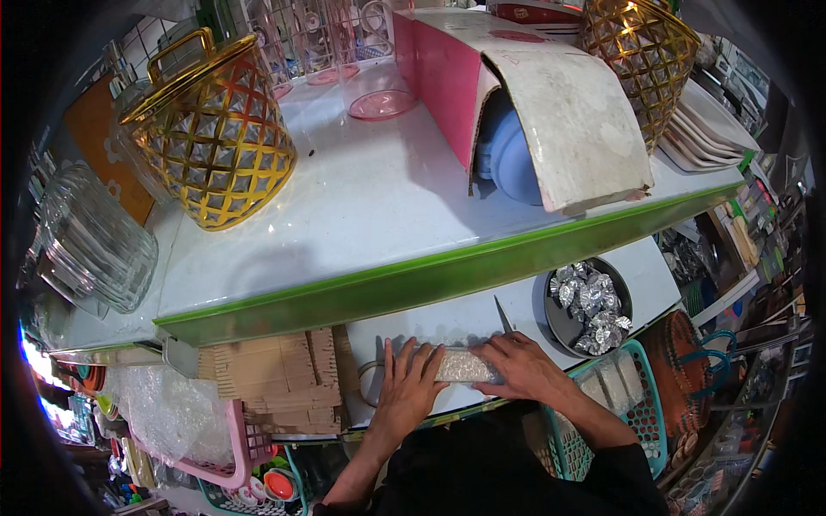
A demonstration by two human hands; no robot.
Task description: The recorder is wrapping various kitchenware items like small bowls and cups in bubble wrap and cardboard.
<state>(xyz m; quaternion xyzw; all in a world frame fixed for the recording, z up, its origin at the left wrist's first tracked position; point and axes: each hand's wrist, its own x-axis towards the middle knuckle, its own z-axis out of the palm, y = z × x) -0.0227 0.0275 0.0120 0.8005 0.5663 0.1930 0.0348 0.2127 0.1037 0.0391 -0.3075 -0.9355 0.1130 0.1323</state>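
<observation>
On the lower white shelf, both my hands hold a long package in bubble wrap [466, 366]. My left hand [411, 380] lies over its left end with fingers spread on top. At the right end, my right hand [516, 364] grips it between thumb and fingers. A pointed blade, perhaps of scissors or a knife [502, 313], lies just beyond my right hand, its lower part hidden. Farther right, a dark round pan [623, 290] holds several crumpled, silvery foil-like pieces [592, 300]. A clear round rim [369, 382] shows beside my left hand.
Above is a white shelf [361, 193] with a green edge [452, 277], bearing gold-patterned jars [219, 142], glass jars [97, 238] and a pink-and-white box [581, 122]. Flattened cardboard [277, 380] lies left. A pink basket [239, 445] with bubble wrap and a teal basket [652, 419] with wrapped packages flank me.
</observation>
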